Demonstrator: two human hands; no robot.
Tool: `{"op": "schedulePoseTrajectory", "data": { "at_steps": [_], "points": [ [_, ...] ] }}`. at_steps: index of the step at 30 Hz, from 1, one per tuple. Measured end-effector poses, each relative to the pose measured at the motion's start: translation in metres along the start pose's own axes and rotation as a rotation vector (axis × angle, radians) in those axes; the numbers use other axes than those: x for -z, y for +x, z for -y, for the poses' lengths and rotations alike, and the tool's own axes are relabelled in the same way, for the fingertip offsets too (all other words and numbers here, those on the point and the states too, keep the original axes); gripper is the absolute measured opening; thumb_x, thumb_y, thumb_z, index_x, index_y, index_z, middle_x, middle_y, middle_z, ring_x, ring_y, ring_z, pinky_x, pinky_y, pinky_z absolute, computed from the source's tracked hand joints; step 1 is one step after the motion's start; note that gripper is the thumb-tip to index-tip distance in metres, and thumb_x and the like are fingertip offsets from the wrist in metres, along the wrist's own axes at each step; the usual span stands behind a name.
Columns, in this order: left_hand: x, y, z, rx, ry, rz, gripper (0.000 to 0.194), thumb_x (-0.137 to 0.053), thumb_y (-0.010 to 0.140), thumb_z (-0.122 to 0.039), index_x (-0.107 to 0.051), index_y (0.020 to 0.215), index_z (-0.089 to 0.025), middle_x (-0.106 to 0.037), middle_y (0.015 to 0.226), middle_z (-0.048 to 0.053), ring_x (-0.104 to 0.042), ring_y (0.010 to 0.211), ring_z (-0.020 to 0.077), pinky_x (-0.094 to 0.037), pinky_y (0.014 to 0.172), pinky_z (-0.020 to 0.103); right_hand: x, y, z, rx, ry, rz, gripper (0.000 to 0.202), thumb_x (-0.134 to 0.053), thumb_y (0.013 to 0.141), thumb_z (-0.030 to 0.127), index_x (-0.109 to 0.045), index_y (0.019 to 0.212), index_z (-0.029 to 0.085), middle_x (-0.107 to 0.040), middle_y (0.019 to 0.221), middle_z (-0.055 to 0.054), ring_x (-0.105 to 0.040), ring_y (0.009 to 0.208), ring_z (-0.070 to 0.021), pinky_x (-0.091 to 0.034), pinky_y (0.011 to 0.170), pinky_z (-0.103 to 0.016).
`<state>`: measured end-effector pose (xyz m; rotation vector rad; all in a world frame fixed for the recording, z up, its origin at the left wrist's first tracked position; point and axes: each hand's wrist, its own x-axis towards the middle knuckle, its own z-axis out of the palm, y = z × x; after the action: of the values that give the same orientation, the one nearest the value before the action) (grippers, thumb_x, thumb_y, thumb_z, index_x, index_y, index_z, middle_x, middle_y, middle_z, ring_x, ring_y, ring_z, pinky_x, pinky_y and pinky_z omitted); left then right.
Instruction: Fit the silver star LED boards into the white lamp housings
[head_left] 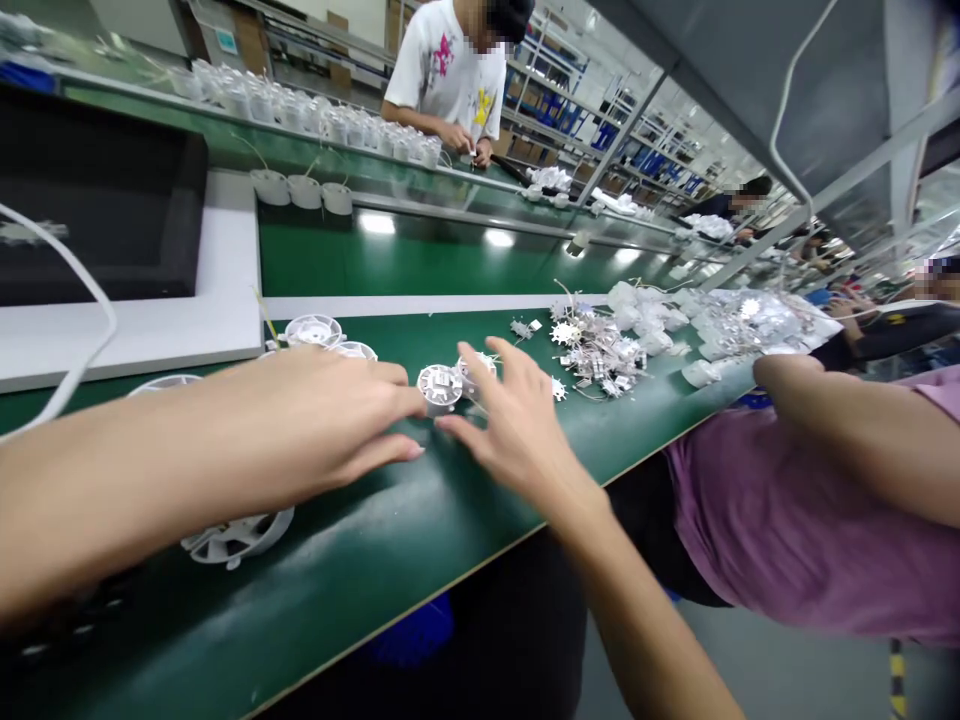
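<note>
Two small round white plastic housings stand side by side on the green table between my hands. My left hand reaches in from the left, thumb apart from the fingers, its fingertips at the near housing's left edge; whether they touch it I cannot tell. My right hand comes from the lower right with fingers spread, partly covering the second housing. Neither hand visibly grips anything. More round white housings sit behind my left wrist. A larger white ring-shaped part lies under my left forearm, partly hidden.
A pile of small white star-shaped parts with wires lies right of my hands, beside clear plastic bags. A black panel rests at left. Across the belt, a person works behind rows of white housings. A person in purple sits at right.
</note>
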<state>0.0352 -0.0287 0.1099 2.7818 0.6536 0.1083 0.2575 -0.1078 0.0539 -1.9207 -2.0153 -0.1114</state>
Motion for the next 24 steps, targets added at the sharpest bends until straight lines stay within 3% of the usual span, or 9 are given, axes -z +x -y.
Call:
{"op": "schedulePoseTrajectory", "data": {
  "at_steps": [2, 4, 7, 10, 12, 15, 19, 22, 24],
  "points": [
    [-0.002, 0.003, -0.006, 0.041, 0.085, 0.181, 0.018, -0.064, 0.100, -0.039, -0.076, 0.099, -0.025, -0.077, 0.093, 0.007, -0.074, 0.079, 0.0314, -0.046, 0.065, 0.039, 0.013, 0.019, -0.035, -0.181, 0.100, 0.058, 0.051, -0.061, 0.104, 0.034, -0.058, 0.153, 0.019, -0.064, 0.151, -0.017, -0.061, 0.137, -0.0328, -0.050, 0.113, -0.048],
    [-0.001, 0.006, -0.013, 0.058, 0.102, 0.276, 0.016, -0.064, 0.103, -0.036, -0.074, 0.096, -0.025, -0.077, 0.097, 0.008, -0.074, 0.082, 0.0313, -0.047, 0.067, 0.040, 0.023, 0.038, -0.068, -0.405, 0.075, 0.113, 0.038, -0.052, 0.106, 0.030, -0.069, 0.137, 0.017, -0.077, 0.127, -0.016, -0.072, 0.118, -0.0317, -0.054, 0.103, -0.045],
    [0.001, 0.008, -0.020, 0.055, 0.090, 0.299, 0.015, -0.065, 0.104, -0.033, -0.073, 0.094, -0.025, -0.077, 0.096, 0.007, -0.072, 0.079, 0.0298, -0.045, 0.066, 0.039, 0.020, 0.066, -0.101, -0.526, -0.001, 0.147, 0.036, -0.061, 0.103, 0.043, -0.077, 0.111, 0.013, -0.080, 0.107, -0.020, -0.075, 0.105, -0.0398, -0.056, 0.095, -0.052],
    [0.001, 0.006, -0.022, 0.023, 0.098, 0.263, 0.014, -0.068, 0.103, -0.031, -0.073, 0.092, -0.024, -0.077, 0.093, 0.006, -0.072, 0.076, 0.0290, -0.043, 0.062, 0.037, 0.003, 0.085, -0.114, -0.536, -0.029, 0.127, 0.050, -0.075, 0.096, 0.050, -0.073, 0.124, 0.010, -0.077, 0.122, -0.024, -0.073, 0.113, -0.0409, -0.056, 0.098, -0.053],
    [0.000, 0.005, -0.021, -0.019, 0.105, 0.220, 0.012, -0.069, 0.102, -0.028, -0.074, 0.093, -0.023, -0.078, 0.094, 0.006, -0.073, 0.077, 0.0288, -0.044, 0.062, 0.036, -0.009, 0.093, -0.118, -0.497, -0.018, 0.116, 0.048, -0.079, 0.095, 0.044, -0.071, 0.128, 0.010, -0.076, 0.126, -0.020, -0.074, 0.114, -0.0343, -0.057, 0.099, -0.049],
    [-0.001, 0.006, -0.019, -0.034, 0.120, 0.193, 0.011, -0.068, 0.102, -0.028, -0.076, 0.097, -0.022, -0.079, 0.095, 0.006, -0.075, 0.078, 0.0294, -0.045, 0.063, 0.037, -0.014, 0.097, -0.122, -0.386, 0.025, 0.070, 0.029, -0.067, 0.105, 0.039, -0.075, 0.114, 0.013, -0.077, 0.113, -0.009, -0.075, 0.106, -0.0230, -0.058, 0.098, -0.041],
    [0.001, 0.010, -0.016, 0.089, 0.094, 0.065, 0.023, -0.061, 0.104, -0.036, -0.078, 0.108, -0.022, -0.081, 0.100, 0.008, -0.077, 0.081, 0.0318, -0.047, 0.063, 0.037, 0.006, 0.099, -0.114, -0.254, 0.075, -0.111, 0.028, -0.067, 0.098, 0.032, -0.077, 0.114, 0.011, -0.077, 0.112, -0.016, -0.074, 0.102, -0.0264, -0.058, 0.092, -0.041],
    [0.005, 0.012, -0.014, 0.194, -0.202, -0.163, 0.042, -0.055, 0.103, -0.051, -0.073, 0.128, -0.023, -0.081, 0.115, 0.009, -0.077, 0.097, 0.0316, -0.055, 0.074, 0.038, 0.034, 0.088, -0.084, -0.062, 0.128, -0.291, 0.045, -0.067, 0.094, 0.034, -0.069, 0.135, 0.015, -0.071, 0.129, -0.017, -0.070, 0.107, -0.0280, -0.060, 0.090, -0.043],
    [0.010, 0.013, -0.014, 0.226, -0.512, -0.262, 0.059, -0.058, 0.100, -0.059, -0.062, 0.146, -0.024, -0.078, 0.126, 0.008, -0.077, 0.101, 0.0274, -0.060, 0.078, 0.036, 0.050, 0.072, -0.054, 0.214, 0.170, -0.380, 0.055, -0.070, 0.094, 0.036, -0.063, 0.145, 0.018, -0.072, 0.128, -0.014, -0.070, 0.107, -0.0281, -0.060, 0.089, -0.045]
  ]
}}
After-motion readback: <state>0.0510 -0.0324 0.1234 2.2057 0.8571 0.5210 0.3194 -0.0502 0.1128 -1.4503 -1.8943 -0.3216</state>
